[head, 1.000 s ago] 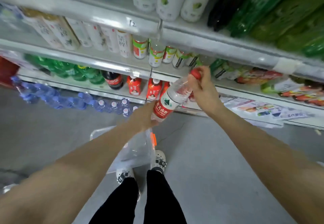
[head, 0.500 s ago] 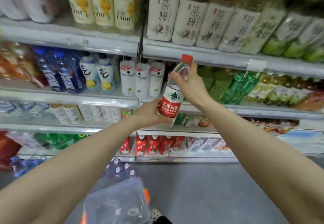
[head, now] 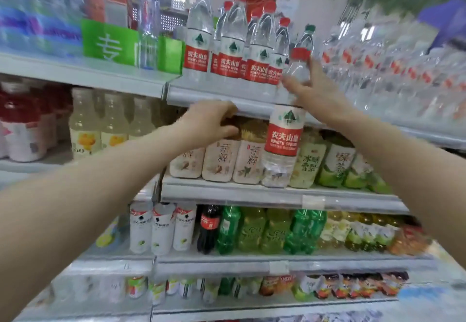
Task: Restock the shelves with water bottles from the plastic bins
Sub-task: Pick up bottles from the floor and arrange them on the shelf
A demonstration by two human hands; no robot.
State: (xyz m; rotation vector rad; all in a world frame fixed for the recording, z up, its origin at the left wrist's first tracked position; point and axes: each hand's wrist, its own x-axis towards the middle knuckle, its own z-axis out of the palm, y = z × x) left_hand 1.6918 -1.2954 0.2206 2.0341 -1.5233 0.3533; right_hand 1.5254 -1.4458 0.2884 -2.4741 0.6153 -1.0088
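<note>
Clear plastic, red cap, red label: the bottle (head: 283,132) now hangs upright in front of the top shelf (head: 216,97), its cap level with the row of matching bottles (head: 237,52) standing there. The right hand (head: 315,90) grips it alone by the neck, fingers wrapped just under the cap. The left hand (head: 211,122), which steadied the bottle's base half a second ago, has let go and now sits left of the bottle, below the shelf lip, fingers curled; whether they touch anything I cannot tell. The bottle has risen from the middle shelves to the water row, so placing looks close: it likely needs one more lift over the shelf edge into the gap right of that row.
</note>
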